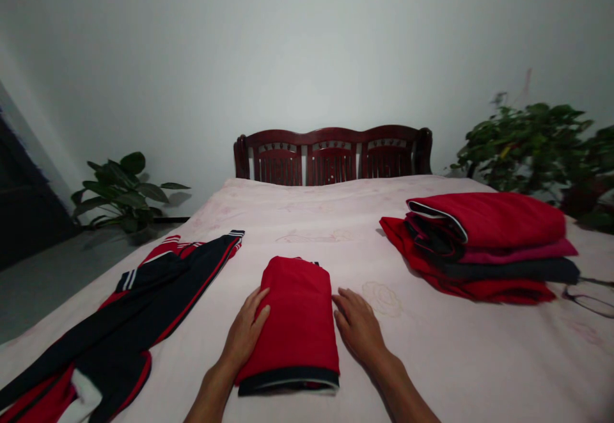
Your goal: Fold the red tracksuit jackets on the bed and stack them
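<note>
A folded red garment with a dark, white-edged band at its near end lies flat on the bed, right in front of me. Along its left edge rests my left hand, fingers stretched out and the thumb on the red cloth. My right hand lies by the right edge with its fingers spread, the tips at or very near the cloth. Neither hand grips anything. What kind of garment it is cannot be told from the fold.
Dark navy and red clothing with white stripes lies loose at the left. On the right is a stack of folded clothes, with eyeglasses beside it. A wooden headboard and leafy plants stand beyond the pale bedspread.
</note>
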{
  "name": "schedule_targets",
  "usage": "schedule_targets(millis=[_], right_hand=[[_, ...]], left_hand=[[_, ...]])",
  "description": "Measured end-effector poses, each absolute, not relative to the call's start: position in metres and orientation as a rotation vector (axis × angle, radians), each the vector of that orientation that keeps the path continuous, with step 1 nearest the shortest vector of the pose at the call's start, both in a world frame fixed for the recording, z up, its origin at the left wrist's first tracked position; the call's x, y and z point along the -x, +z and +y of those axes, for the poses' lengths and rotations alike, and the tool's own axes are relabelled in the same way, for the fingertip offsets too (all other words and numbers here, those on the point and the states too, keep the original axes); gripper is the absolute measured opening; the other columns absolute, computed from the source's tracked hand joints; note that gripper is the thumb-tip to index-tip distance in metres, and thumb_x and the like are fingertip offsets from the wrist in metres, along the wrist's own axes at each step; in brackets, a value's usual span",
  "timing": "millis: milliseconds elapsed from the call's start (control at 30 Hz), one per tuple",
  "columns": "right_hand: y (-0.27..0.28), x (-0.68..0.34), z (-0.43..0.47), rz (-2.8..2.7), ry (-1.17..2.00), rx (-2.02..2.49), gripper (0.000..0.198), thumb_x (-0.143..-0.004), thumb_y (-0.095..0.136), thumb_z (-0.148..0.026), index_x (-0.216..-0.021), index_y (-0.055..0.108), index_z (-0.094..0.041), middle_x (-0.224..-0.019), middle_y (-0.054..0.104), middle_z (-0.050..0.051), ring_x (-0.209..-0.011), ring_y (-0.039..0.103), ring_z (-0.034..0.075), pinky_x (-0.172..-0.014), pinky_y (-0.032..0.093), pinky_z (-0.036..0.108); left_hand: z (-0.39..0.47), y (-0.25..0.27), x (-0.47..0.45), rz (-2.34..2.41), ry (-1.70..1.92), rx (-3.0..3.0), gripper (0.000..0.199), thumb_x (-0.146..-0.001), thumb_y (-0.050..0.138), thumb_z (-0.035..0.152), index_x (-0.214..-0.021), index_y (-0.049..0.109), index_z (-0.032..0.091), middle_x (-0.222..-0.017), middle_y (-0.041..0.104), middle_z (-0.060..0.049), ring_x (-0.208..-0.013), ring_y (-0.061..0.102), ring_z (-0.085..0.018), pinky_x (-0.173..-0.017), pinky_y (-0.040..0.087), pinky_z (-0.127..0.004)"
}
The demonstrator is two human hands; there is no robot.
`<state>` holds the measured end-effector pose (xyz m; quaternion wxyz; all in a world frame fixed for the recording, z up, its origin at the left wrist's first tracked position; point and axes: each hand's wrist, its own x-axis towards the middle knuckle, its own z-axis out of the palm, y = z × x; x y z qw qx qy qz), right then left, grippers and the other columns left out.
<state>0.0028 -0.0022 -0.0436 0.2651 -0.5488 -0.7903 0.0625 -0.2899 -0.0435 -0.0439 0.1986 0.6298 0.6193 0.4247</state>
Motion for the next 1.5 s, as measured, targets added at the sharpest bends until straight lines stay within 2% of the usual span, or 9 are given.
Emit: schedule_targets(millis=[533, 900, 1500], right_hand=[[-0.0391, -0.0019, -0.0039, -2.166, 0.170, 1.512, 0.042, -0.092, 0.041, -0.024, -0.127, 0.063, -0.020, -0.142, 0.055, 0.008, -0.134, 0.046, 0.025, -0.116, 0.029, 0.046], [-0.0368, -0.0013, -0.0046, -2.169, 0.192, 1.525, 0.042, -0.092, 0.042, -0.024, -0.128, 0.063, -0.020, -0.142, 0.055, 0.008, -0.135, 0.045, 0.025, -0.116, 0.029, 0.046], [-0.0359, -0.0010, -0.0055, -2.161, 0.177, 1.518, 0.041, -0.091, 0.043, -0.023, -0.128, 0.063, -0.020, -0.141, 0.056, 0.009, -0.134, 0.046, 0.024, -0.116, 0.029, 0.045]], left_hand=[[-0.0442, -0.0418, 0.2893, 1.757, 1.179, -1.776, 0.044, -0.096, 0.043, 0.040, -0.136, 0.053, 0.026, -0.148, 0.049, -0.006, -0.139, 0.043, -0.021, -0.119, 0.031, -0.044], [-0.0426, -0.0462, 0.2910, 1.740, 1.152, -1.787, 0.045, -0.097, 0.040, 0.040, -0.138, 0.050, 0.024, -0.150, 0.045, -0.006, -0.140, 0.039, -0.020, -0.121, 0.026, -0.045], [-0.0427, -0.0451, 0.2915, 1.759, 1.131, -1.788, 0.047, -0.097, 0.039, 0.042, -0.139, 0.050, 0.024, -0.150, 0.045, -0.006, -0.140, 0.040, -0.020, -0.121, 0.028, -0.043]])
